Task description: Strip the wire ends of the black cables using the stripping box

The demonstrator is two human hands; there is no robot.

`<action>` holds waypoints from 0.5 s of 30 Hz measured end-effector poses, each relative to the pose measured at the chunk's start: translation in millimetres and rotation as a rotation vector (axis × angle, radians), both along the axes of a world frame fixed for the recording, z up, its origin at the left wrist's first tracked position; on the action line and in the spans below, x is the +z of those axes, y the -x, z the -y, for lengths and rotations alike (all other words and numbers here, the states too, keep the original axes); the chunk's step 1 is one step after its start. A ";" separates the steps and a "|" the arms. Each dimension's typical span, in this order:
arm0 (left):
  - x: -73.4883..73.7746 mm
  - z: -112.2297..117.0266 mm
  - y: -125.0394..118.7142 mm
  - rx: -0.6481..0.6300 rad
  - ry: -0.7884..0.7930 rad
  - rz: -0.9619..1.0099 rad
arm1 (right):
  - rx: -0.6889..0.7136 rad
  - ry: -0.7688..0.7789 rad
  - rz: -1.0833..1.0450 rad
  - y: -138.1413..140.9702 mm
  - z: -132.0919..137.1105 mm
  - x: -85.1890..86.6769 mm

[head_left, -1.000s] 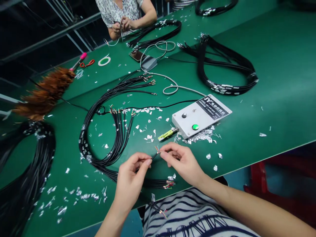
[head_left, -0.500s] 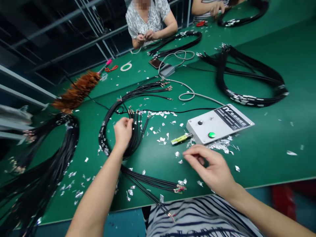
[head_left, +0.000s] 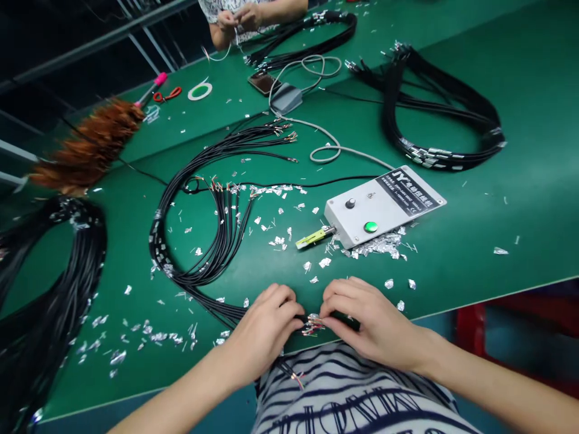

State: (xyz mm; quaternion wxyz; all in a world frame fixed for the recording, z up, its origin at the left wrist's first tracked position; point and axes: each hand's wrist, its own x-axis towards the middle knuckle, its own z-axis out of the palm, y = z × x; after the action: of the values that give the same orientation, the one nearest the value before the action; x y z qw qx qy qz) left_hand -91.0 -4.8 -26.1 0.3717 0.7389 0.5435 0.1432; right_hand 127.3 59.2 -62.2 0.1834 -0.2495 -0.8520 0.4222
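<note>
Left hand [head_left: 265, 330] and right hand [head_left: 377, 322] now meet at six o'clock, pinching black cables' stripped coloured ends [head_left: 312, 325]. Gripping near the tips seems wisest.

Single head-worn cam, aimed fwd and down over desk [head_left: 520, 90] from near edge. Close on left hand [head_left: 265, 328] and right hand [head_left: 375, 322] at frame bottom; far desk side w/ co-worker's hands [head_left: 237, 17] at top edge.
</note>
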 end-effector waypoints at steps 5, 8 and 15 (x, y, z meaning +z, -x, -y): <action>1.6 -24.9 -1.7 0.377 0.053 0.306 | -0.216 0.209 -0.156 7.5 -0.8 4.9; 9.5 -33.7 -6.4 0.532 0.015 0.375 | -0.014 0.146 -0.108 14.9 6.1 10.6; 8.7 -35.6 -18.6 0.603 0.056 0.426 | -0.309 0.654 -0.282 22.8 -13.8 18.8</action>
State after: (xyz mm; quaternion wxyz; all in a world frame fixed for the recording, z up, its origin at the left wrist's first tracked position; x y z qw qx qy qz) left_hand -72.4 30.8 -17.3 0.4378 0.4887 0.6509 0.3820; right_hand 104.5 72.9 -43.4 0.2709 -0.3598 -0.5911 0.6691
